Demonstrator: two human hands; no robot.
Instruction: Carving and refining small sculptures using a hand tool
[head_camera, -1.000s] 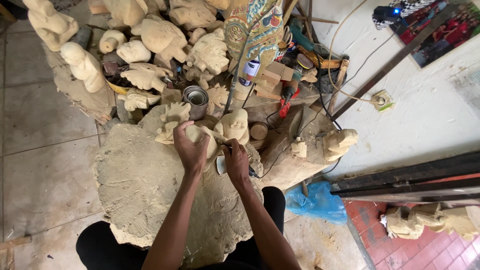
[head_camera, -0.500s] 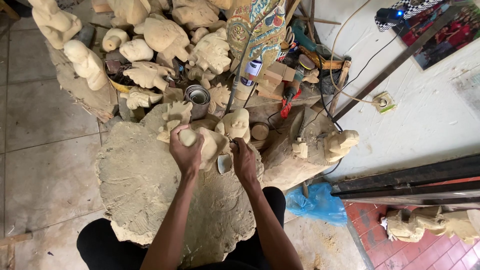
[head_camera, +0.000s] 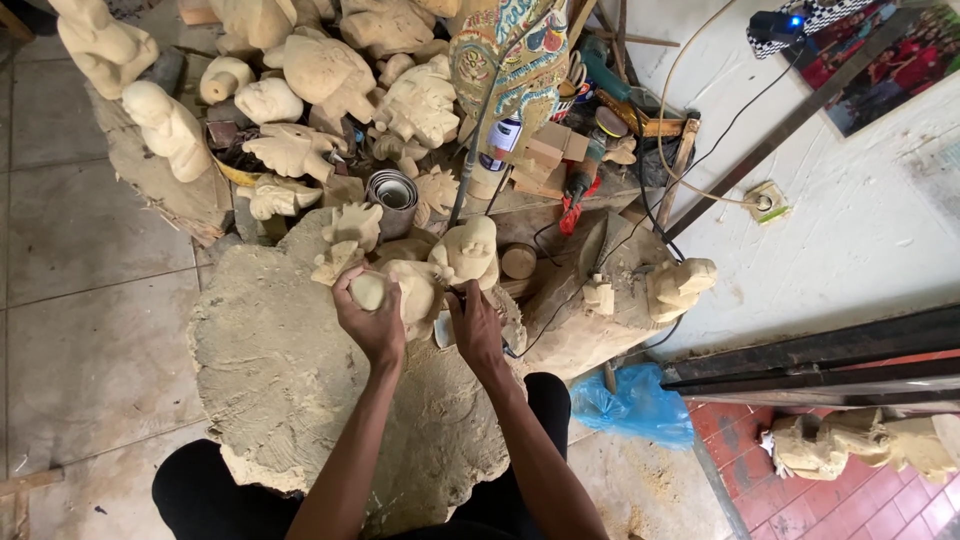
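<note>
The left hand is wrapped around the rounded end of a pale wooden carving, which rests on the far edge of a broad, rough stump slab — fingers closed firmly on the wood. The right hand, just beside the carving on the slab's far right, is closed on a small tool whose kind I cannot tell. Beyond the slab stand a short metal tin and a squat carved figure.

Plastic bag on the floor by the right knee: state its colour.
Blue; the crumpled plastic bag shows best in the head view.
</note>
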